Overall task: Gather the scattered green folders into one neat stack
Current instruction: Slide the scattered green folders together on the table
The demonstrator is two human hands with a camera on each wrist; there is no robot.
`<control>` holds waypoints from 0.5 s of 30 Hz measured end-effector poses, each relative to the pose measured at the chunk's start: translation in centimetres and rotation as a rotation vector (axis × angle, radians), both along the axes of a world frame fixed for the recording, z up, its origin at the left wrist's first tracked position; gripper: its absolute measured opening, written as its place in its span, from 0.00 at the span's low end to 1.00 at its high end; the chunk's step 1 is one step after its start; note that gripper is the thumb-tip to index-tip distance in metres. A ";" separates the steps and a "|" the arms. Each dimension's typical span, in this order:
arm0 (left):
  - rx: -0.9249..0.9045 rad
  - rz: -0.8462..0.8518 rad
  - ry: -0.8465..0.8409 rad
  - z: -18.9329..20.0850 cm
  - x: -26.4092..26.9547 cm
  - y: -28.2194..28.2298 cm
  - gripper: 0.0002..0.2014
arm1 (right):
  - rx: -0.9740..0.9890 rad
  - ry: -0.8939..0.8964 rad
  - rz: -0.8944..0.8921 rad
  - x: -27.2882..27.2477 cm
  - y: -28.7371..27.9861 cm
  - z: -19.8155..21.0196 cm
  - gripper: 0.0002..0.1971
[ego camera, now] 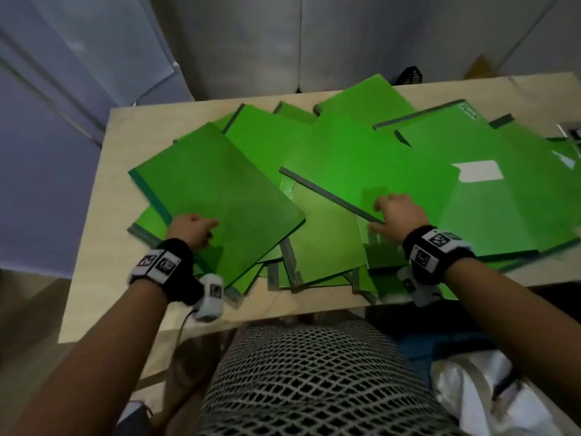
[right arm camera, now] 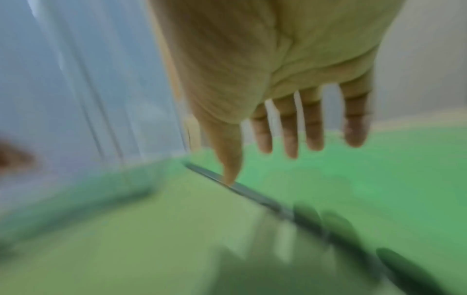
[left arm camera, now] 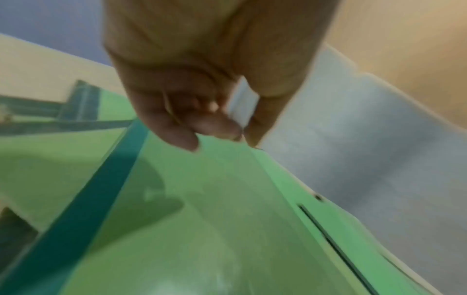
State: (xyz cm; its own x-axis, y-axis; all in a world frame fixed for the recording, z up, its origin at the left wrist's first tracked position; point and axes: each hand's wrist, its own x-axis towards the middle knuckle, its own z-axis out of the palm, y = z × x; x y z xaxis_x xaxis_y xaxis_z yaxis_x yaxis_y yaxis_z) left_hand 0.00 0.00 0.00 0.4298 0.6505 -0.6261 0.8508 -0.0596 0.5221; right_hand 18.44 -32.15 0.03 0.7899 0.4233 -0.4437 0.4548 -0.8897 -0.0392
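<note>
Several green folders lie scattered and overlapping on a light wooden table (ego camera: 103, 247). My left hand (ego camera: 191, 229) is at the near left edge of the top left folder (ego camera: 217, 184), by the end of its teal spine. In the left wrist view its curled fingers (left arm camera: 215, 129) and thumb meet at the edge of that folder (left arm camera: 202, 219). My right hand (ego camera: 396, 212) lies with straight, spread fingers on the near corner of a folder with a grey spine (ego camera: 371, 162). In the blurred right wrist view the thumb tip touches the spine (right arm camera: 252, 193).
More folders stretch to the table's right and far edges, one with a white patch (ego camera: 478, 171). A black object (ego camera: 410, 75) sits behind the table by the pale wall panels. The table's near edge is against my body.
</note>
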 end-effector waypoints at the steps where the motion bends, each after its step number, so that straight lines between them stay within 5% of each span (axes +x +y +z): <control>1: 0.059 0.142 0.005 -0.6 0.4 0.7 0.24 | -0.081 -0.045 -0.039 0.8 -0.1 -0.6 0.36; 3: 0.124 0.289 0.155 -1.5 0.3 1.5 0.52 | -0.256 -0.029 -0.102 1.7 -0.6 -1.5 0.52; 5: 0.156 0.258 0.267 -2.1 -0.3 1.2 0.61 | -0.254 0.070 -0.166 2.1 -0.9 -2.3 0.52; 11: 0.098 0.307 0.245 -3.2 -0.5 0.6 0.61 | -0.244 0.078 -0.038 2.6 -0.5 -2.1 0.32; 15: -0.019 0.354 0.181 -3.3 -0.5 0.7 0.35 | -0.289 0.070 0.096 2.7 -0.4 -2.0 0.24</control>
